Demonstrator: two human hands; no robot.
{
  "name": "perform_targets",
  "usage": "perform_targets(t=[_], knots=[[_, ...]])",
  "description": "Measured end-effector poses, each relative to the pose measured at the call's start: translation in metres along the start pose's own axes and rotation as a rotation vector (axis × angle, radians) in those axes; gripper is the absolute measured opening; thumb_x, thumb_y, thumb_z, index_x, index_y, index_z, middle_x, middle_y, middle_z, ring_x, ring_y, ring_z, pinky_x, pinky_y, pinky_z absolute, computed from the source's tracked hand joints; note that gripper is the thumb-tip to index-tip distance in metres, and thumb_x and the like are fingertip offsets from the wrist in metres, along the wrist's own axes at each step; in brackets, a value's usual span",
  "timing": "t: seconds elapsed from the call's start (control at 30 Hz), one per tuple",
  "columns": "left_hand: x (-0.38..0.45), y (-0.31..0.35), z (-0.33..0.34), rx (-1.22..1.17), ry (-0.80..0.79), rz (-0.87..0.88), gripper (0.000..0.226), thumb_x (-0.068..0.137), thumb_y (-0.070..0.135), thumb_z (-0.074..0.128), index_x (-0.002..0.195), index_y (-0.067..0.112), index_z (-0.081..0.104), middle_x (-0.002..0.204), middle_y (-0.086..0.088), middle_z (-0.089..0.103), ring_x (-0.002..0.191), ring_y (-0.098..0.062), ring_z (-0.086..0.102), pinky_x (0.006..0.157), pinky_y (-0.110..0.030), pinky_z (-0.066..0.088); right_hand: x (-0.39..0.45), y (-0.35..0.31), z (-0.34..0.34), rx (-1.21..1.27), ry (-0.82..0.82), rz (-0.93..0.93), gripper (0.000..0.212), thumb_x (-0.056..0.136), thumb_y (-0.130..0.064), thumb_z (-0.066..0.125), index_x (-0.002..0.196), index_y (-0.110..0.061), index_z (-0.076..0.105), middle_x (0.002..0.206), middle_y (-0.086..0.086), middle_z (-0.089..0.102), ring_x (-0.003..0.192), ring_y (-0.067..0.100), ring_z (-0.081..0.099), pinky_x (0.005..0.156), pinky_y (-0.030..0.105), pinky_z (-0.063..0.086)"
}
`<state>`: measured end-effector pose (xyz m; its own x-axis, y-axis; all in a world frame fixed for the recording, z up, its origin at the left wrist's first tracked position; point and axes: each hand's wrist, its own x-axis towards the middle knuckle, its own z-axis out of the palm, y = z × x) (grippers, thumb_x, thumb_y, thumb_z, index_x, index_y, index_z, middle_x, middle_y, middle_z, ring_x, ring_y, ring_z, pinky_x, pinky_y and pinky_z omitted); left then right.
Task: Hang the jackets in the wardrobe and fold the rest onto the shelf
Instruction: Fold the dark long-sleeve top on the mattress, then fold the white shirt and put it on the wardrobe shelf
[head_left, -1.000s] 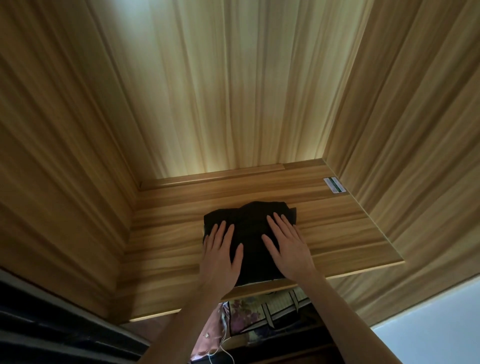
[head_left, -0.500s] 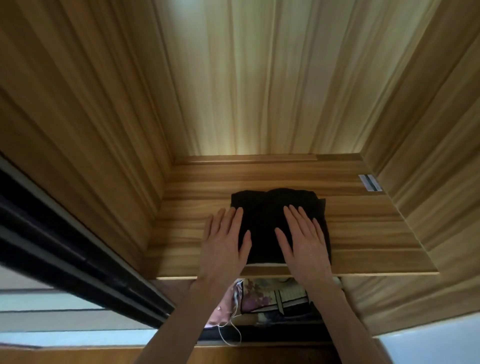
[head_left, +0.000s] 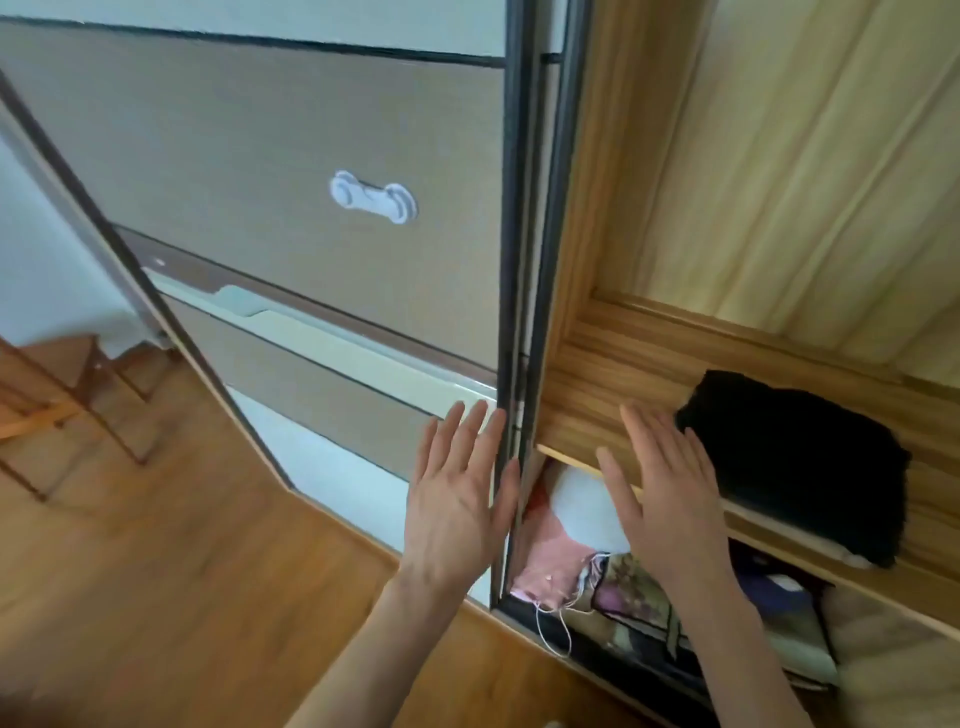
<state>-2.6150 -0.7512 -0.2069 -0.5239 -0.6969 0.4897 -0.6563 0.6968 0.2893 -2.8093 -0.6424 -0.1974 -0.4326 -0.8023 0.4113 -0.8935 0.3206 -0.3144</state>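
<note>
A folded black garment (head_left: 795, 462) lies on the wooden wardrobe shelf (head_left: 618, 384) at the right, its near end reaching the shelf's front edge. My right hand (head_left: 670, 493) hovers with straight fingers just left of the garment, in front of the shelf edge, holding nothing. My left hand (head_left: 462, 493) is also flat and empty, raised in front of the dark frame of the sliding wardrobe door (head_left: 514, 312).
Below the shelf sit pink and patterned fabrics (head_left: 561, 551) with a thin white cord hanging out. The brown sliding door panel (head_left: 291, 171) carries a white child lock (head_left: 374, 197). Wooden floor (head_left: 130, 561) and a wooden rack (head_left: 57, 400) lie to the left.
Both hands have lifted off the black garment and drawn back to the left. The view has swung left, so the sliding door and floor now show.
</note>
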Motion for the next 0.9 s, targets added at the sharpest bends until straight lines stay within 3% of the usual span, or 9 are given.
perform_targets(t=[0.13, 0.23, 0.43, 0.6, 0.9], knots=[[-0.052, -0.054, -0.060, 0.065, 0.068, -0.158, 0.051, 0.108, 0.042, 0.048, 0.152, 0.018, 0.053, 0.158, -0.004, 0.050, 0.152, -0.027, 0.039, 0.125, -0.052, 0.029, -0.017, -0.080, 0.006, 0.095, -0.058, -0.150, 0.068, 0.104, -0.055, 0.034, 0.152, -0.010, 0.049, 0.154, 0.010, 0.053, 0.145, 0.027, 0.047, 0.120, 0.048, 0.037], [-0.095, -0.093, -0.105, 0.123, 0.088, -0.277, 0.051, 0.107, 0.042, 0.049, 0.152, 0.017, 0.054, 0.157, -0.006, 0.052, 0.151, -0.030, 0.041, 0.124, -0.055, 0.033, -0.035, -0.140, 0.017, 0.133, -0.103, -0.265, 0.068, 0.104, -0.056, 0.035, 0.155, -0.011, 0.046, 0.158, 0.009, 0.049, 0.149, 0.026, 0.043, 0.121, 0.049, 0.036], [-0.186, -0.165, -0.185, 0.234, 0.162, -0.469, 0.046, 0.106, 0.035, 0.056, 0.148, 0.015, 0.056, 0.151, -0.007, 0.058, 0.146, -0.030, 0.047, 0.122, -0.055, 0.034, -0.067, -0.262, 0.042, 0.199, -0.093, -0.484, 0.060, 0.106, -0.048, 0.044, 0.151, -0.009, 0.049, 0.151, 0.012, 0.056, 0.142, 0.030, 0.051, 0.120, 0.054, 0.037], [-0.244, -0.213, -0.236, 0.287, 0.283, -0.642, 0.045, 0.107, 0.036, 0.051, 0.145, 0.013, 0.057, 0.147, -0.008, 0.060, 0.144, -0.029, 0.049, 0.121, -0.054, 0.035, -0.087, -0.357, 0.058, 0.257, -0.183, -0.629, 0.066, 0.105, -0.058, 0.033, 0.153, -0.015, 0.048, 0.156, 0.007, 0.051, 0.146, 0.027, 0.046, 0.122, 0.051, 0.036], [-0.321, -0.300, -0.308, 0.468, 0.446, -0.901, 0.047, 0.106, 0.038, 0.049, 0.147, 0.016, 0.055, 0.149, -0.003, 0.058, 0.148, -0.024, 0.044, 0.122, -0.051, 0.032, -0.105, -0.525, 0.125, 0.466, -0.302, -0.929, 0.062, 0.103, -0.056, 0.046, 0.154, -0.020, 0.049, 0.157, 0.001, 0.051, 0.148, 0.021, 0.044, 0.124, 0.045, 0.033]])
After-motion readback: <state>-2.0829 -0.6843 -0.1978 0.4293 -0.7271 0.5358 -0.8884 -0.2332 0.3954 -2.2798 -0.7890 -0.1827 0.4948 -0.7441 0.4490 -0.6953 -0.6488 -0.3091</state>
